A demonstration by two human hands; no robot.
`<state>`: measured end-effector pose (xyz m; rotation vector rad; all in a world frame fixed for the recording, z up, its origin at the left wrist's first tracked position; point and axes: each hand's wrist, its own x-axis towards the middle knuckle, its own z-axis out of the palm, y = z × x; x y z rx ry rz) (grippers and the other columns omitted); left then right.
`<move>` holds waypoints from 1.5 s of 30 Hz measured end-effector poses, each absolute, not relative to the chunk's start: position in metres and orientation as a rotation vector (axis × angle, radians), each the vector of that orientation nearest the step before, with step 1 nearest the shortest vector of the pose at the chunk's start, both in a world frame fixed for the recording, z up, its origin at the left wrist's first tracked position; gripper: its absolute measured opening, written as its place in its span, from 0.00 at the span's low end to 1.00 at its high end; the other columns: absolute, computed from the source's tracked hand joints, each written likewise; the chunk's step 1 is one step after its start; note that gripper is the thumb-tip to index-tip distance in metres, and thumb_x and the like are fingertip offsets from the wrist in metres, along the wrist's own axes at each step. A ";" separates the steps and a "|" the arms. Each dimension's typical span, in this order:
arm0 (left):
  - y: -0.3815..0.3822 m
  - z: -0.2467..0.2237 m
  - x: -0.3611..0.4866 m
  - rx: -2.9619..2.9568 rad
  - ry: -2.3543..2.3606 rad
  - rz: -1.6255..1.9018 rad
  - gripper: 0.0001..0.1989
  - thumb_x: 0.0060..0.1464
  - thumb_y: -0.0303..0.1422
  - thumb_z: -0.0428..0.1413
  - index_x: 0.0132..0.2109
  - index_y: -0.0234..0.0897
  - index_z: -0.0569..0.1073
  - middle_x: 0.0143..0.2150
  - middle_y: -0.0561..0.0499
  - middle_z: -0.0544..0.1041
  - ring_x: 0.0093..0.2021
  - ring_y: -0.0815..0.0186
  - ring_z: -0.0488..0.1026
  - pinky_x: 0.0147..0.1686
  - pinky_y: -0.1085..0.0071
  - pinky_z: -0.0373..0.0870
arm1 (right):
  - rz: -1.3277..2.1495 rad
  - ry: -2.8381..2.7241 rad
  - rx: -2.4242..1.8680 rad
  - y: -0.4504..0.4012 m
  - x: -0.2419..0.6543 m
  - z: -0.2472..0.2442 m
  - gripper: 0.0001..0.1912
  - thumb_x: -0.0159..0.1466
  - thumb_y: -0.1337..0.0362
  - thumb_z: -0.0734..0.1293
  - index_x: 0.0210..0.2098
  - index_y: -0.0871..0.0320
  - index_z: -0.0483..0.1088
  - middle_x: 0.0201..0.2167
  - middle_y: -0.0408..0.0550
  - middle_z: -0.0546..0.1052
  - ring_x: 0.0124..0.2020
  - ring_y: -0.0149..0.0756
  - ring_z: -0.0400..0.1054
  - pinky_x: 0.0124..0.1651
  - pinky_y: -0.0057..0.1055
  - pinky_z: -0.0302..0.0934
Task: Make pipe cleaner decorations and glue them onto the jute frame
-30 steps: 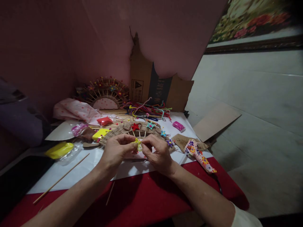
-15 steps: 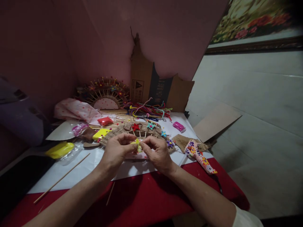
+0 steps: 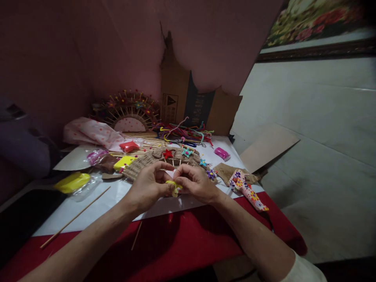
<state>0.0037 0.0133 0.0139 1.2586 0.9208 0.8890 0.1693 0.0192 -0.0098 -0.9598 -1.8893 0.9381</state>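
Fine fingertip work on a small yellow piece (image 3: 175, 188) is in hand, in the centre of the frame, just above the near side of a curved, twine-wrapped band (image 3: 141, 164) that lies on the table (image 3: 188, 243). The left hand (image 3: 148, 186) has its grip nearly closed: the thumb presses at the left edge of the yellow piece and seems to pinch it, while the index finger arches above, apart from the thumb. The right hand (image 3: 199, 184) brings thumb and index finger together at the piece's upper right; whether they pinch it or only rest against it, I cannot tell, since the fingers hide the contact. The piece looks soft and small, so the next move calls for light pressure and a steady hold on the left side, with the right fingertips doing the finer adjusting. Along the band, right of centre, sit a red star-shaped flower (image 3: 167, 154), a turquoise flower (image 3: 187, 152), a blue flower (image 3: 203, 162) and a purple flower (image 3: 211, 174). A bundle of coloured fuzzy stems (image 3: 188, 133) lies behind it, a magenta packet (image 3: 222, 153) to its upper right, and a thin wooden stick (image 3: 75, 218) slants across the lower left of the frame
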 end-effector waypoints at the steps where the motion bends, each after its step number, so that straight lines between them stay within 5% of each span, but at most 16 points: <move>1: 0.013 0.014 0.004 1.258 0.927 0.888 0.22 0.33 0.24 0.61 0.40 0.32 0.66 0.22 0.54 0.74 0.22 0.68 0.71 0.24 0.72 0.66 | 0.944 -1.872 -0.963 0.019 0.168 -0.011 0.04 0.59 0.68 0.62 0.28 0.60 0.65 0.24 0.41 0.68 0.25 0.27 0.60 0.28 0.24 0.56; 13: 0.017 0.014 0.002 1.157 0.991 1.042 0.21 0.33 0.27 0.65 0.38 0.32 0.68 0.22 0.54 0.75 0.22 0.68 0.72 0.23 0.73 0.68 | 1.446 -1.278 -0.913 0.021 0.162 -0.019 0.20 0.58 0.46 0.63 0.34 0.59 0.66 0.23 0.40 0.67 0.18 0.23 0.58 0.20 0.22 0.54; 20: 0.018 0.013 0.002 1.113 0.965 1.142 0.17 0.31 0.29 0.67 0.31 0.32 0.71 0.23 0.53 0.75 0.23 0.69 0.72 0.24 0.73 0.69 | 1.300 -1.376 -0.888 0.016 0.152 -0.018 0.14 0.53 0.55 0.70 0.31 0.58 0.67 0.24 0.40 0.69 0.20 0.25 0.60 0.21 0.22 0.55; 29: 0.016 0.016 0.000 1.189 0.996 1.021 0.14 0.43 0.40 0.61 0.30 0.31 0.73 0.24 0.50 0.75 0.22 0.71 0.70 0.22 0.76 0.65 | 1.208 -1.303 -0.936 0.019 0.157 -0.020 0.11 0.55 0.58 0.68 0.27 0.59 0.66 0.18 0.38 0.66 0.18 0.24 0.57 0.20 0.23 0.53; 45: 0.021 0.005 -0.011 2.355 1.045 0.990 0.09 0.55 0.29 0.50 0.32 0.35 0.74 0.25 0.51 0.74 0.25 0.70 0.68 0.26 0.76 0.59 | 1.347 -1.323 -0.915 0.019 0.159 -0.015 0.14 0.53 0.55 0.70 0.26 0.60 0.67 0.18 0.38 0.66 0.16 0.23 0.56 0.19 0.23 0.54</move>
